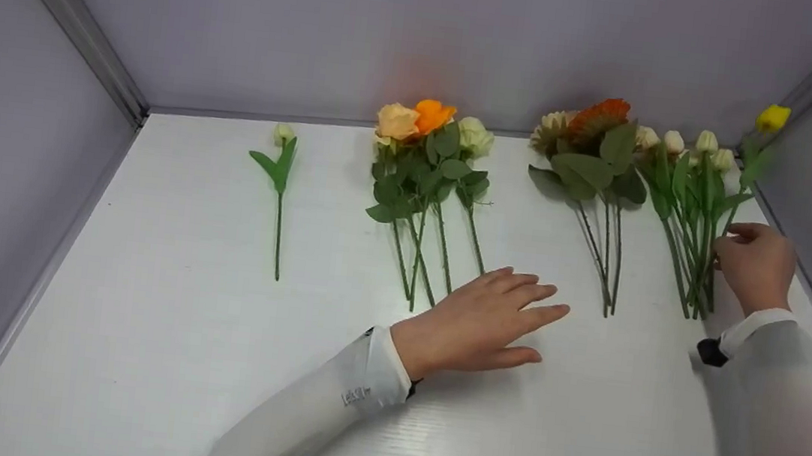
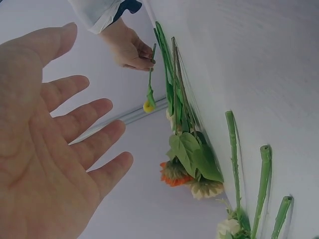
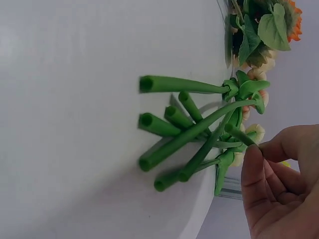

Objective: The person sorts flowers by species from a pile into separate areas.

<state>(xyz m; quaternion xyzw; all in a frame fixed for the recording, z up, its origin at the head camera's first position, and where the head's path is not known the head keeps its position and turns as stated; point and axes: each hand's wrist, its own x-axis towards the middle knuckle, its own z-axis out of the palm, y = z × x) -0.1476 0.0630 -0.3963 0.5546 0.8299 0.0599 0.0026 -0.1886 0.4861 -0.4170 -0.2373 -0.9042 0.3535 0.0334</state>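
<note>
Between thumb and fingers, my right hand (image 1: 756,266) pinches the stem of a yellow tulip (image 1: 772,118) at the far right. In the right wrist view the cut end of that stem (image 3: 238,133) pokes out past the fingertips. Right beside it lies a bunch of pale tulips (image 1: 701,187) with several green stems. My left hand (image 1: 479,322) is spread with fingers straight and holds nothing; it hovers over the table near the lower ends of the rose stems. The left wrist view shows its palm and apart fingers (image 2: 99,144).
A lone pale tulip (image 1: 282,170) lies at the left. Orange, peach and pale green roses (image 1: 429,155) lie in the middle. Orange and cream large-headed flowers (image 1: 595,150) lie right of them. Grey walls (image 1: 426,34) enclose the white table (image 1: 160,338) at the back and sides.
</note>
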